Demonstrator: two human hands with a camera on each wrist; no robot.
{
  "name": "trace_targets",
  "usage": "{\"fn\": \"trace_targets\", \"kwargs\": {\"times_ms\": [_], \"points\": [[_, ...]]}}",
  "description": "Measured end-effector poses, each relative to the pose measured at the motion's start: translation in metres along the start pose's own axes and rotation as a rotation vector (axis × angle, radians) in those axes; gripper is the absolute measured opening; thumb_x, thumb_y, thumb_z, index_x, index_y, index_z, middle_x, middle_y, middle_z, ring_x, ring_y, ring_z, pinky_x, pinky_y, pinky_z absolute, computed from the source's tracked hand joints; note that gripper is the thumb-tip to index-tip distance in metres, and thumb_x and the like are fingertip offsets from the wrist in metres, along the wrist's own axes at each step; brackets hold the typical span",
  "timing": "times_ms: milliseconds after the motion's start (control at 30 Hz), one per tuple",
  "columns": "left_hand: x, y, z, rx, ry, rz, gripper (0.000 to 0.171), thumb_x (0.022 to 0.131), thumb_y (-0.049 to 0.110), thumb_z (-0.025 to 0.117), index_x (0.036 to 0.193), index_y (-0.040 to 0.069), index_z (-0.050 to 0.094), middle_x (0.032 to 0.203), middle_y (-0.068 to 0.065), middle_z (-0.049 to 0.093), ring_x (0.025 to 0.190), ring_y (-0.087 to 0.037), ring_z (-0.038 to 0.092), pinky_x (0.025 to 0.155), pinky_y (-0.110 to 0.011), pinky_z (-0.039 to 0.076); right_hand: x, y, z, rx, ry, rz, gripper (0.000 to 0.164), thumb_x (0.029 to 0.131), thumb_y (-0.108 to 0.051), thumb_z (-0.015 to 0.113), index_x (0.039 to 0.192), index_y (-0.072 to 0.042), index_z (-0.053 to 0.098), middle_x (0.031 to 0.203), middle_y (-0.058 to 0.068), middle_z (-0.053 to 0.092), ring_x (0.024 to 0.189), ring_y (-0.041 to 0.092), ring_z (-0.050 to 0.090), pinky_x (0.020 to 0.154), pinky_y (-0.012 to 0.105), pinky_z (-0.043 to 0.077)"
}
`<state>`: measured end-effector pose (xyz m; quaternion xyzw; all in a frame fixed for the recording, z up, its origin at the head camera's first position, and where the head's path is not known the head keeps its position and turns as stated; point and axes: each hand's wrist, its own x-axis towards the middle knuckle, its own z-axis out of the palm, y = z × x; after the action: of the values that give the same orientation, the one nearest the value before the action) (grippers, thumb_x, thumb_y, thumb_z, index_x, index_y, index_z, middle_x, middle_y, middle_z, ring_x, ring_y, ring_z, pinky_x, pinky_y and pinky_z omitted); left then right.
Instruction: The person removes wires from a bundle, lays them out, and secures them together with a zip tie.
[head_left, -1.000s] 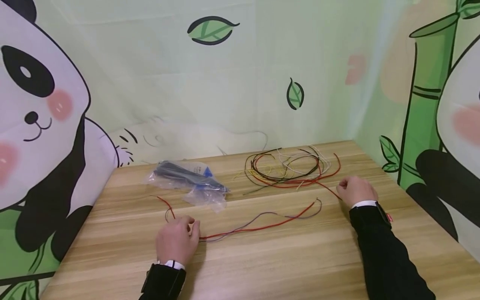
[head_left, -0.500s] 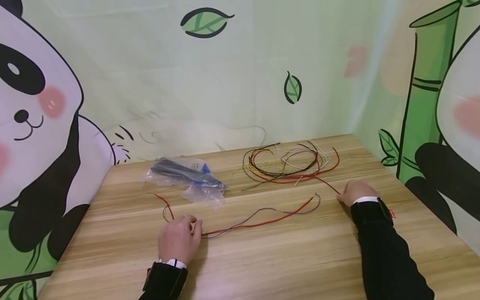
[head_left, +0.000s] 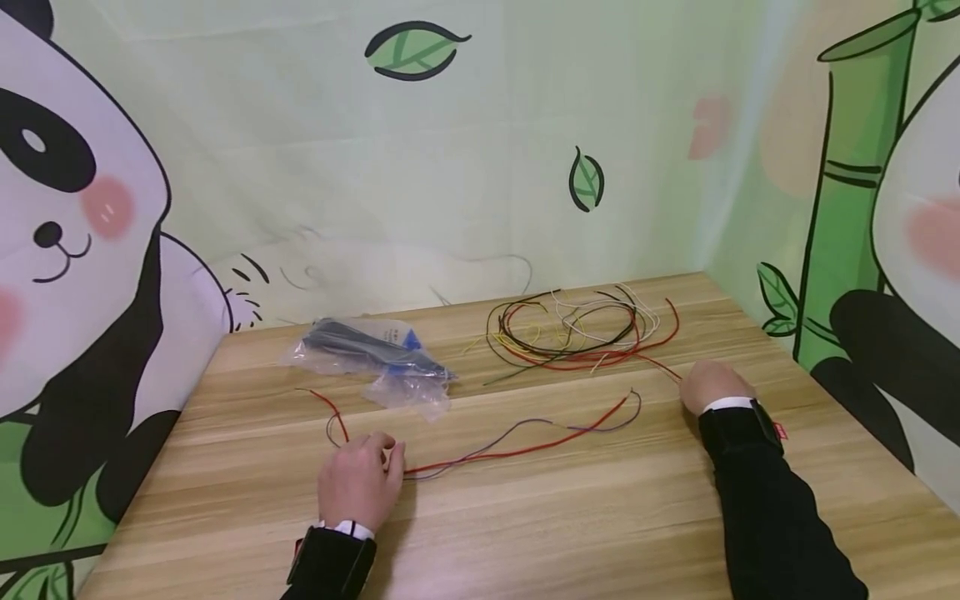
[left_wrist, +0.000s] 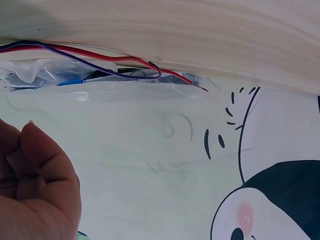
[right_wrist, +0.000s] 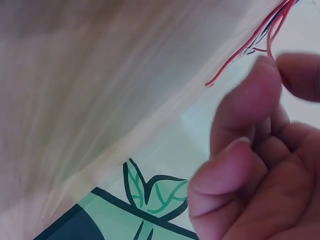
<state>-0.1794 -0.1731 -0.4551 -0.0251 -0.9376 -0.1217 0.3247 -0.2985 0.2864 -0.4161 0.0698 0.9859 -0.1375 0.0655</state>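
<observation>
In the head view, my right hand (head_left: 717, 388) is at the right of the table. Its thumb and a finger pinch a red wire (right_wrist: 270, 42), which runs back to a loose coil of wires (head_left: 555, 366). My left hand (head_left: 360, 482) hovers at the left with loosely bent fingers, holding nothing. Beneath and beside it lie a long red wire (head_left: 517, 452) and a thin purple wire (head_left: 517, 424), crossing each other. The left wrist view shows both wires apart from this hand; the head view hides their stretch behind it.
Behind the left hand, a clear plastic bag (head_left: 408, 392) with dark strips in it lies on the wooden table (head_left: 540, 533). Black, yellow, white, green and red strands make up the coil. A printed panda backdrop (head_left: 465, 167) encloses the table's back and sides.
My right hand has turned a little, so its fingers show less in the head view. The left hand and the wires beside it stay about where they were.
</observation>
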Motion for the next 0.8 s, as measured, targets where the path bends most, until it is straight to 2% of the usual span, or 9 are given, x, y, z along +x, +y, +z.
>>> {"fn": "trace_targets", "kwargs": {"times_ms": [267,433,567,667,800], "points": [[0.000,0.000,0.000,-0.002,0.001,0.000,0.013,0.083,0.020,0.079,0.081,0.007,0.074,0.064,-0.005,0.067,0.052,-0.019,0.058,0.048,-0.035,0.043,0.003,-0.003,0.003,0.043,0.118,-0.031,0.044,0.105,-0.019,0.032,0.105,0.013,0.061,0.109,0.037,0.064,0.097,0.053,0.065,0.075,0.059,0.054],[0.000,0.001,-0.001,-0.002,-0.008,-0.003,0.013,0.083,0.020,0.078,0.081,0.007,0.074,0.065,-0.005,0.067,0.052,-0.018,0.058,0.048,-0.035,0.043,0.002,-0.006,0.005,0.122,0.214,-0.024,0.045,0.108,-0.026,0.026,0.105,0.008,0.055,0.108,0.039,0.062,0.100,0.056,0.062,0.072,0.059,0.050],[0.000,0.001,-0.001,-0.002,-0.023,-0.016,0.013,0.084,0.020,0.078,0.082,0.008,0.075,0.065,-0.005,0.067,0.053,-0.018,0.059,0.049,-0.035,0.043,0.000,-0.010,0.006,0.169,0.286,-0.022,0.044,0.109,-0.027,0.024,0.107,0.007,0.052,0.099,0.034,0.062,0.093,0.054,0.063,0.065,0.054,0.047],[0.000,0.001,-0.001,-0.003,-0.030,-0.021,0.013,0.084,0.020,0.078,0.082,0.008,0.075,0.065,-0.005,0.067,0.053,-0.018,0.058,0.048,-0.034,0.042,-0.002,-0.011,0.004,0.190,0.338,-0.005,0.045,0.109,-0.027,0.024,0.109,0.008,0.051,0.092,0.032,0.061,0.087,0.051,0.064,0.059,0.050,0.045],[0.000,0.001,-0.001,-0.004,-0.026,-0.015,0.013,0.084,0.020,0.079,0.082,0.008,0.074,0.065,-0.005,0.067,0.052,-0.017,0.057,0.048,-0.033,0.042,-0.004,-0.012,0.002,0.238,0.391,0.047,0.048,0.110,-0.029,0.020,0.116,0.010,0.048,0.095,0.035,0.061,0.088,0.054,0.064,0.058,0.050,0.044]]}}
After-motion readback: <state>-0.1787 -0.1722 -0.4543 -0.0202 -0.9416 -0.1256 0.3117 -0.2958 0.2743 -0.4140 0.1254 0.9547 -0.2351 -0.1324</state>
